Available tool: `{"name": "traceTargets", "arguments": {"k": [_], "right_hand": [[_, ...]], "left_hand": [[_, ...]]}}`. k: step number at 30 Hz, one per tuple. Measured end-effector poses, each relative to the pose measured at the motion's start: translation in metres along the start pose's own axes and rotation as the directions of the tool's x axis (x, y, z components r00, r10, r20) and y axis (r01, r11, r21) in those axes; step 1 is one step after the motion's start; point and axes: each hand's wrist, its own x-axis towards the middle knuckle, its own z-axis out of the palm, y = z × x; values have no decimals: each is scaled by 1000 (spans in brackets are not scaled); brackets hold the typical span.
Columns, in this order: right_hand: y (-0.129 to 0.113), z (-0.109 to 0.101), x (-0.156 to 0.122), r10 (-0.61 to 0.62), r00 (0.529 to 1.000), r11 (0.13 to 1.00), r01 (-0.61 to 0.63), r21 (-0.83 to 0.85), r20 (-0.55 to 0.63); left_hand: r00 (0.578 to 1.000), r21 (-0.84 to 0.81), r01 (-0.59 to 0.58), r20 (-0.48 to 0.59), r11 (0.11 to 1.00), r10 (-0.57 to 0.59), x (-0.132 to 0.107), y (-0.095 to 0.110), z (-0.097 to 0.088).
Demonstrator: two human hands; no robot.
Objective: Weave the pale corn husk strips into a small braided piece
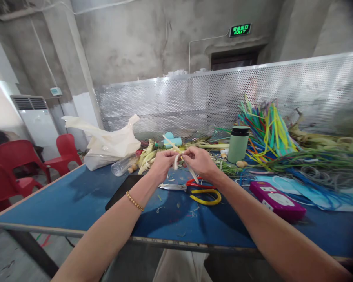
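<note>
Over the blue table, my left hand (164,163) and my right hand (198,159) meet with fingertips pinched together. Between them is a pale, husk-like strip (192,173); one end hangs below my right fingers and another pale length sticks up behind the hands. A short white curled part shows at my left fingertips. Exactly how the strip is folded or joined there is too small to tell. Just under the hands lie scissors (206,197) with one red and one yellow handle loop, their blades pointing left. A dark flat tablet-like object (122,192) is partly covered by my left forearm.
Behind my hands are yellowish husks (147,157), a clear bottle (125,164) and a white plastic bag (111,143). To the right stand a green canister (238,145), colourful strips (275,133), a purple box (278,200) and blue masks (304,188). A perforated metal panel (176,103) borders the back.
</note>
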Motion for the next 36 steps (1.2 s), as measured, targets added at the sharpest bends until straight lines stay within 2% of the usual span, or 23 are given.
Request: {"name": "traceTargets", "arguments": {"k": [3, 6, 9, 11, 14, 16, 20, 23, 26, 36], "right_hand": [[-1, 1, -1, 40, 999, 996, -40, 76, -1], [1, 3, 1, 1, 999, 997, 2, 78, -38], [3, 2, 3, -12, 995, 996, 21, 86, -100], [1, 1, 2, 68, 995, 973, -51, 226, -69], [-4, 0, 0, 214, 975, 834, -215, 508, 60], [-7, 1, -1, 255, 958, 731, -282, 622, 134], [-6, 2, -1, 294, 929, 591, -360, 722, 223], [-3, 2, 0, 305, 917, 529, -389, 754, 258], [-2, 0, 0, 295, 919, 534, -385, 753, 260], [-2, -6, 0, 257, 944, 647, -326, 689, 206]], "left_hand": [[999, 80, -38, -5, 996, 38, -2, 2, 0], [997, 119, -65, -21, 991, 68, -2, 2, 1], [998, 50, -69, 10, 996, 69, -1, 1, 2], [998, -49, -43, 39, 998, 45, 1, 0, 3], [999, -167, 7, 45, 986, 0, 3, -2, 3], [999, -187, 13, 40, 982, -5, 3, -4, 3], [999, -178, -21, 44, 984, 29, 4, -6, 2], [998, -172, -44, 41, 984, 52, 5, -9, 2], [998, -168, -47, 32, 985, 53, 6, -11, 1], [999, -190, -40, -35, 981, 34, 7, -9, 0]]}}
